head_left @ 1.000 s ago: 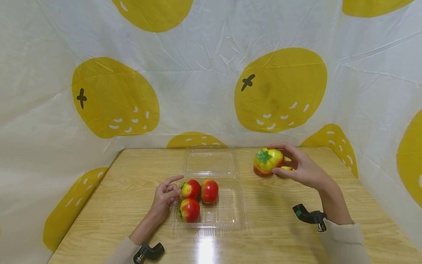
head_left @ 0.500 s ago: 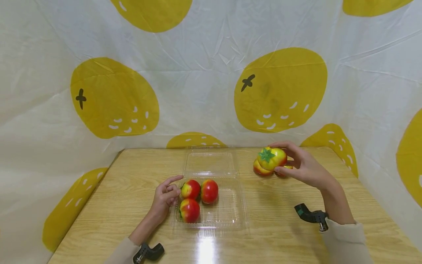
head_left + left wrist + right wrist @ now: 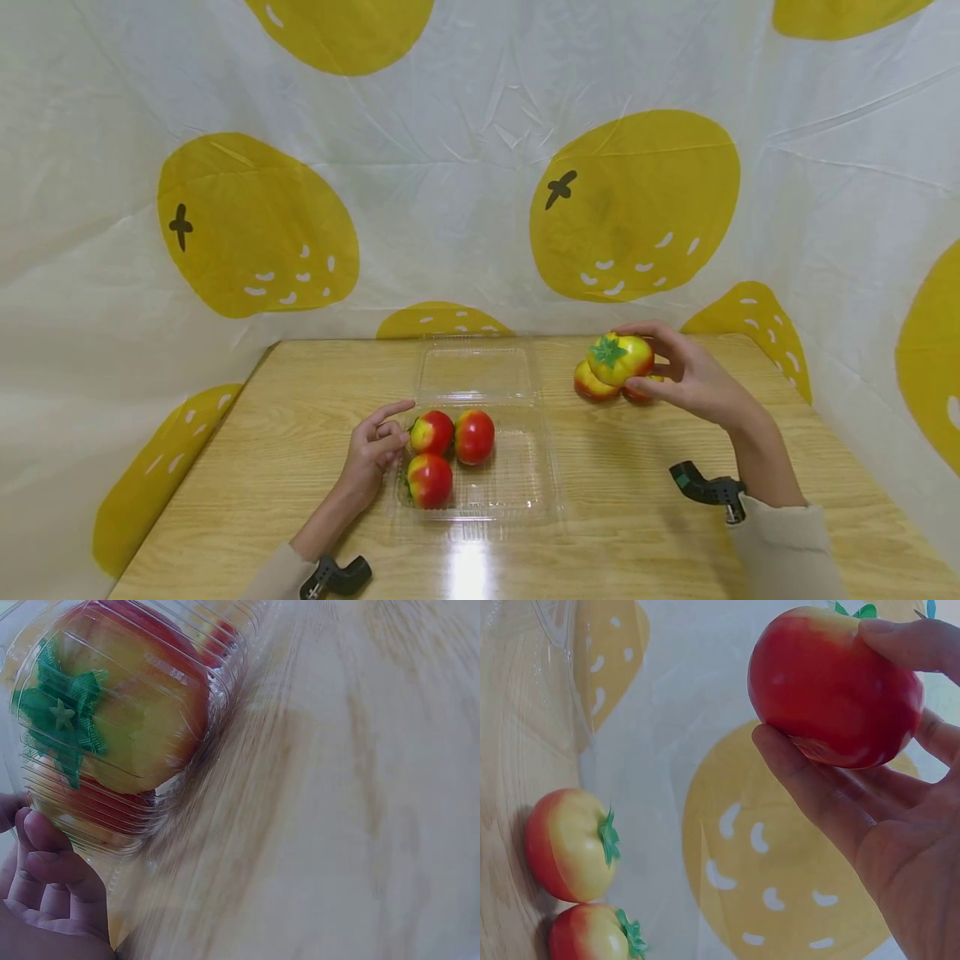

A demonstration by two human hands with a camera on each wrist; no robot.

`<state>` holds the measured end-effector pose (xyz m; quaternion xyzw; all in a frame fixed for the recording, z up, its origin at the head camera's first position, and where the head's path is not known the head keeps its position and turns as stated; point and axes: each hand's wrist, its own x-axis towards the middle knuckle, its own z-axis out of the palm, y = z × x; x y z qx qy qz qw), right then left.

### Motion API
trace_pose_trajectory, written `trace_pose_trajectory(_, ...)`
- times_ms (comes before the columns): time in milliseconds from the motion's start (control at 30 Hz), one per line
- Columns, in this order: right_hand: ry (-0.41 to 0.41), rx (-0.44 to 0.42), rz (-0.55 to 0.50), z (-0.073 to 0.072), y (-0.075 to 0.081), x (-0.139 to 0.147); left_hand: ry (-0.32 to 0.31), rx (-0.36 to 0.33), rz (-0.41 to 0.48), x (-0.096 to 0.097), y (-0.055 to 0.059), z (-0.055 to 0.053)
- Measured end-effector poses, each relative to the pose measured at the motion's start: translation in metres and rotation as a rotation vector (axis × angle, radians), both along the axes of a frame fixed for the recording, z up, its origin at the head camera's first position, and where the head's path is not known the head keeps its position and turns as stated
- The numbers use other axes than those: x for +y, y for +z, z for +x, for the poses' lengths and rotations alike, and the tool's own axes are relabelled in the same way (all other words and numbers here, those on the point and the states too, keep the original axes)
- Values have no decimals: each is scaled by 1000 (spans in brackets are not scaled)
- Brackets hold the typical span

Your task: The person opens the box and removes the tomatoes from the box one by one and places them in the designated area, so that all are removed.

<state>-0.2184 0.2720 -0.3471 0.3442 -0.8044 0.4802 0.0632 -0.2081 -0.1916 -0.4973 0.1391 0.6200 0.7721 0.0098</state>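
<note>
My right hand (image 3: pixel 693 379) grips a red-and-yellow toy tomato (image 3: pixel 621 358) with a green fabric-like calyx, thumb on one side and fingers on the other. In the right wrist view the tomato (image 3: pixel 832 686) is raised off the table. Two more tomatoes, one at left (image 3: pixel 594 382) and one at right (image 3: pixel 640 390), sit on the table behind and below it, partly covered. My left hand (image 3: pixel 371 454) pinches the left edge of a clear plastic clamshell container (image 3: pixel 517 475). Three tomatoes lie inside: back left (image 3: pixel 432 432), back right (image 3: pixel 475 437) and front left (image 3: pixel 430 481).
The container's clear lid (image 3: pixel 474 371) lies folded back toward the far edge of the wooden table (image 3: pixel 300 417). Behind the table hangs a white cloth (image 3: pixel 450 208) with large yellow fruit prints. Each wrist carries a black camera mount.
My right hand has lifted a tomato up and slightly to the right, uncovering the two others beneath. The left hand and the container's tomatoes have stayed in place.
</note>
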Motion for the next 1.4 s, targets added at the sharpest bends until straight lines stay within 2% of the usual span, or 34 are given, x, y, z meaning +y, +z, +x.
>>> trace_pose_trajectory(400, -1, 35, -20, -2, -2, 13, -9, -2, 13, 0, 1, 0)
trace_pose_trajectory(967, -76, 3, -94, -7, -8, 32, -16, -16, 24, -1, 0, 0)
trace_pose_trajectory(1400, -119, -21, -144, -13, -19, 50, -10, -9, 10, -1, 0, 0)
